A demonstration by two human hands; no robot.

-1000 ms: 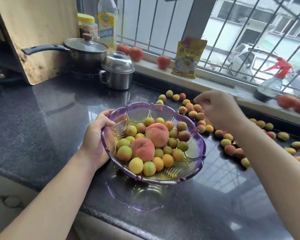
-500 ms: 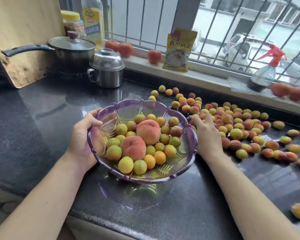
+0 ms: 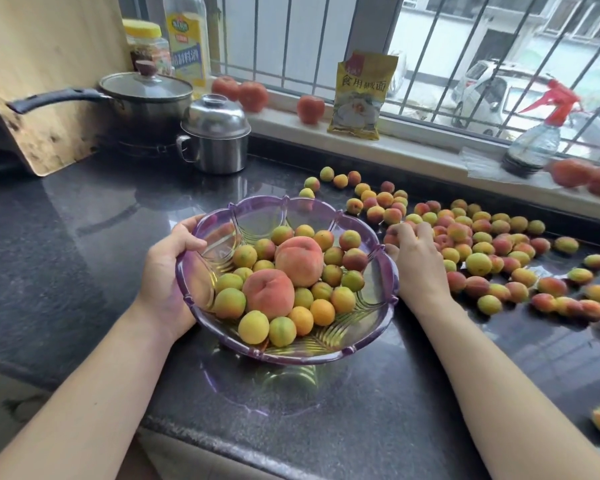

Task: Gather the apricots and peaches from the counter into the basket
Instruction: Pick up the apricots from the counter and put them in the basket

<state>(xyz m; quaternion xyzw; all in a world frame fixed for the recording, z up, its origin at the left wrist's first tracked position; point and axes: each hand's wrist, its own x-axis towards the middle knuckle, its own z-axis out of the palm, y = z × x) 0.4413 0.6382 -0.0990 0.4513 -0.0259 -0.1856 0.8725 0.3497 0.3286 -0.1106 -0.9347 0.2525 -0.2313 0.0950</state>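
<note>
Apricots (image 3: pixel 478 237) lie scattered across the dark counter (image 3: pixel 66 237) right of a purple basket (image 3: pixel 368 233), which already carries two peaches (image 3: pixel 300 259) among smaller fruit. A person's left hand (image 3: pixel 168 271) grips the basket's left rim, thumb inside. The right hand (image 3: pixel 414 258), just beside the right rim, curls its fingers over apricots at the pile's edge.

Glossy speckled stone counter (image 3: pixel 66 237), translucent purple plastic basket (image 3: pixel 378 289), shiny steel pot (image 3: pixel 215 140)
</note>
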